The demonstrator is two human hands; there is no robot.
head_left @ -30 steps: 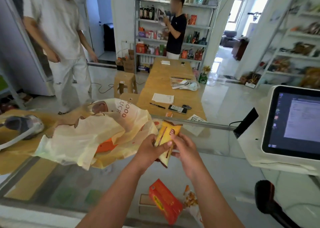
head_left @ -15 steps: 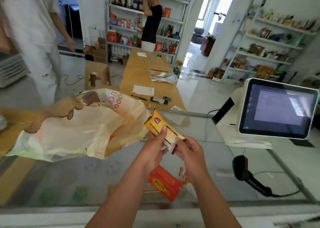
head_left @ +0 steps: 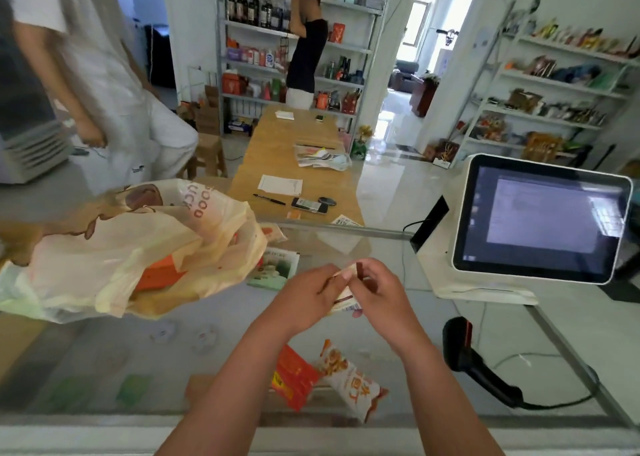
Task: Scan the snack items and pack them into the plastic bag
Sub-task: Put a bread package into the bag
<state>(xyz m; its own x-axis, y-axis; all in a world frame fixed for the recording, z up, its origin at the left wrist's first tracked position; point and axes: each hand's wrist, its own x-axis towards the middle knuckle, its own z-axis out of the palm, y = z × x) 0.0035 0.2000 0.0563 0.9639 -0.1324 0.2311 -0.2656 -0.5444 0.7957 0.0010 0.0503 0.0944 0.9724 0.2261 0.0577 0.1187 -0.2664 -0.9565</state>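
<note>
Lying at the near edge of the glass counter [head_left: 166, 355], an orange packet [head_left: 295, 379] and a white snack bag [head_left: 351, 381] sit side by side; just beyond, left hand [head_left: 306, 298] and right hand [head_left: 379, 294] pinch a small snack packet [head_left: 347, 304] with curled fingers, the plastic bag [head_left: 114, 248] slumped left, the checkout screen [head_left: 540, 216] farther right.
</note>
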